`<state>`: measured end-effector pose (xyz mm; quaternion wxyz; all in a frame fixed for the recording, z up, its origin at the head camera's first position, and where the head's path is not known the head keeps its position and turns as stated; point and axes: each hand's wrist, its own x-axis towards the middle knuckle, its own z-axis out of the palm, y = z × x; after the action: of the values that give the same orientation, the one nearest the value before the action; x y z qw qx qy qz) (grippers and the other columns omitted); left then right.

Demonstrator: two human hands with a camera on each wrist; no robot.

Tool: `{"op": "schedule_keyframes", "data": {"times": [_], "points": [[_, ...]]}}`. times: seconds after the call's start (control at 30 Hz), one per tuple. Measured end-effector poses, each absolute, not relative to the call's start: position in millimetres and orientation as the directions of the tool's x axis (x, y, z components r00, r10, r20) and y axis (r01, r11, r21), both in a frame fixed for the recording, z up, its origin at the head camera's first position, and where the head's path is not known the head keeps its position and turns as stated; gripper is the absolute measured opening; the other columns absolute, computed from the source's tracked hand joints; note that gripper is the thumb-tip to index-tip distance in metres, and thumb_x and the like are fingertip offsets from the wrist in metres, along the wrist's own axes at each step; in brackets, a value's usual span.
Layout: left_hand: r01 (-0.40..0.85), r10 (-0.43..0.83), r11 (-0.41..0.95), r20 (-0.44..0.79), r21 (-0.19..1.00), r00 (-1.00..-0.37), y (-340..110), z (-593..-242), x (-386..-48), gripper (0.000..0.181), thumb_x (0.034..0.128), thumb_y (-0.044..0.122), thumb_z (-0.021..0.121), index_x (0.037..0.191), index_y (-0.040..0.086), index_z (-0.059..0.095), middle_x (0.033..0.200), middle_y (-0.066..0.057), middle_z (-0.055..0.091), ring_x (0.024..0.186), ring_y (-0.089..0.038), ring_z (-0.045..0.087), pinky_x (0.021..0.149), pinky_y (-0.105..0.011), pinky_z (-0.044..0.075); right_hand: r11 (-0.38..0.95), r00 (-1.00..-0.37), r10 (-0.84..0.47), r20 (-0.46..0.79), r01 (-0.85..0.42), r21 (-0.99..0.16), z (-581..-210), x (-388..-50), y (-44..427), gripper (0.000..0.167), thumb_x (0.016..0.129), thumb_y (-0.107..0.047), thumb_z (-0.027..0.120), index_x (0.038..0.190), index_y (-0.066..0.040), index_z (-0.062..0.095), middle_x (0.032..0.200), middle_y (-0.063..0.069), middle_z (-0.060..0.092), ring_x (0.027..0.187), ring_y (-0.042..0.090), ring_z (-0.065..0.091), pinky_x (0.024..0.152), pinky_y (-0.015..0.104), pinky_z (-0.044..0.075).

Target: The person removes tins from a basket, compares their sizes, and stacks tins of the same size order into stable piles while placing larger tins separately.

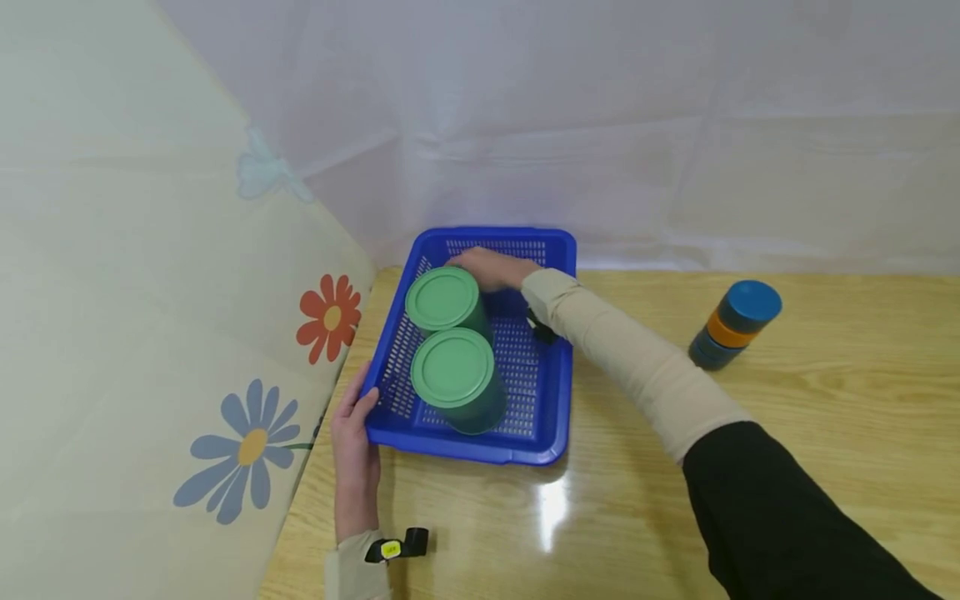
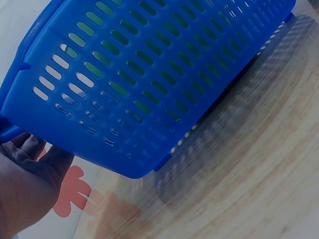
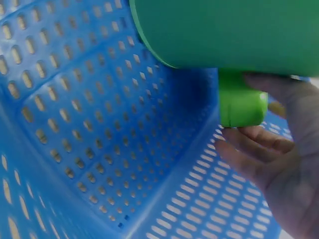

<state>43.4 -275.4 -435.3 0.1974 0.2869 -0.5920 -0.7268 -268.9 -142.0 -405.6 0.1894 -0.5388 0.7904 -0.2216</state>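
A blue plastic basket (image 1: 558, 408) with slotted walls stands on the table. Its left rim is gripped by my left hand (image 1: 354, 437), thumb over the edge and fingers outside. Inside the basket two green lidded canisters (image 1: 452, 367) (image 1: 442, 298) stand one behind the other. My right hand (image 1: 495, 268) reaches into the far part of the basket, behind the rear canister. In the right wrist view, that hand (image 3: 286, 159) holds a small bright green cylinder (image 3: 243, 102) between thumb and fingers. Part of the cylinder is hidden by the green canister (image 3: 224, 35) above it.
To the right on the wooden table (image 1: 840, 433) stands a stack of blue and orange round pieces (image 1: 733, 327). A pale sheet (image 1: 637, 167) hangs behind the table. On the left is a flower-patterned sheet (image 1: 135, 292).
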Motion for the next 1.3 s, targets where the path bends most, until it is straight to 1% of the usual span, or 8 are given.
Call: {"op": "schedule_keyframes", "data": {"times": [0.1,0.3,0.5,0.67,0.87,1.03,1.1,1.3], "points": [[-0.045,-0.627,-0.229,-0.183,0.972,-0.757,-276,-436,41,0.048,0.1073,0.018,0.056,0.154,0.01,0.05,0.155,-0.002,0.048,0.136,-0.019,0.045,0.107,-0.028,0.039,0.395,-0.445,-0.893,-0.063,-0.71,-0.583,-397,-273,-138,0.048,0.106,-0.021,0.059,0.148,0.0,0.05,0.142,0.019,0.059,0.131,0.032,0.056,0.114,0.041,0.039],[-0.045,-0.627,-0.219,-0.175,0.975,-0.759,-281,-436,35,0.048,0.1067,0.017,0.056,0.153,0.01,0.051,0.154,-0.002,0.049,0.137,-0.018,0.044,0.108,-0.027,0.039,0.403,-0.582,-0.813,0.01,-0.575,-0.712,-371,-278,-124,0.06,0.095,-0.032,0.071,0.142,0.0,0.05,0.11,0.014,0.061,0.085,0.025,0.055,0.09,0.041,0.05],[-0.073,-0.612,-0.227,-0.2,0.971,-0.765,-286,-438,29,0.048,0.1073,0.02,0.055,0.155,0.014,0.051,0.157,-0.002,0.046,0.139,-0.019,0.042,0.117,-0.036,0.033,0.284,-0.624,-0.778,0.076,-0.456,-0.844,-343,-278,-102,0.049,0.094,-0.023,0.071,0.134,0.004,0.061,0.12,0.019,0.065,0.102,0.027,0.064,0.088,0.04,0.057],[-0.085,-0.603,-0.222,-0.205,0.971,-0.771,-294,-439,23,0.048,0.1073,0.02,0.056,0.155,0.016,0.05,0.161,-0.002,0.042,0.142,-0.019,0.039,0.119,-0.036,0.031,0.218,-0.673,-0.735,0.083,-0.35,-0.911,-325,-276,-82,0.038,0.098,-0.02,0.068,0.125,0.006,0.06,0.115,0.02,0.063,0.096,0.035,0.066,0.077,0.04,0.061],[-0.087,-0.616,-0.235,-0.217,0.968,-0.757,-306,-440,19,0.048,0.1077,0.022,0.056,0.155,0.018,0.051,0.16,-0.001,0.042,0.14,-0.019,0.04,0.117,-0.031,0.034,0.178,-0.632,-0.754,0.177,-0.456,-0.872,-303,-274,-65,0.046,0.102,-0.028,0.063,0.137,0.0,0.057,0.114,0.016,0.064,0.095,0.032,0.066,0.075,0.037,0.06],[-0.088,-0.613,-0.232,-0.216,0.969,-0.76,-313,-441,17,0.048,0.1078,0.024,0.056,0.155,0.019,0.051,0.16,-0.001,0.042,0.138,-0.018,0.041,0.115,-0.03,0.036,0.239,-0.647,-0.734,0.207,-0.531,-0.813,-289,-270,-43,0.033,0.104,-0.038,0.061,0.109,-0.006,0.063,0.095,0.009,0.063,0.08,0.02,0.056,0.072,0.033,0.051],[-0.082,-0.618,-0.237,-0.215,0.968,-0.756,-315,-440,17,0.047,0.1078,0.025,0.056,0.155,0.02,0.051,0.16,0.0,0.042,0.139,-0.019,0.04,0.116,-0.031,0.035,0.243,-0.652,-0.733,0.197,-0.52,-0.819,-288,-270,-32,0.03,0.104,-0.037,0.061,0.106,-0.007,0.062,0.092,0.009,0.061,0.075,0.017,0.052,0.067,0.03,0.047],[-0.052,-0.63,-0.272,-0.218,0.961,-0.745,-320,-439,16,0.047,0.1073,0.024,0.058,0.153,0.021,0.053,0.159,0.0,0.042,0.141,-0.019,0.038,0.12,-0.032,0.029,0.195,-0.62,-0.773,0.131,-0.43,-0.882,-291,-271,1,0.035,0.109,-0.03,0.047,0.127,-0.008,0.068,0.096,0.011,0.063,0.069,0.017,0.051,0.06,0.027,0.045]]}}
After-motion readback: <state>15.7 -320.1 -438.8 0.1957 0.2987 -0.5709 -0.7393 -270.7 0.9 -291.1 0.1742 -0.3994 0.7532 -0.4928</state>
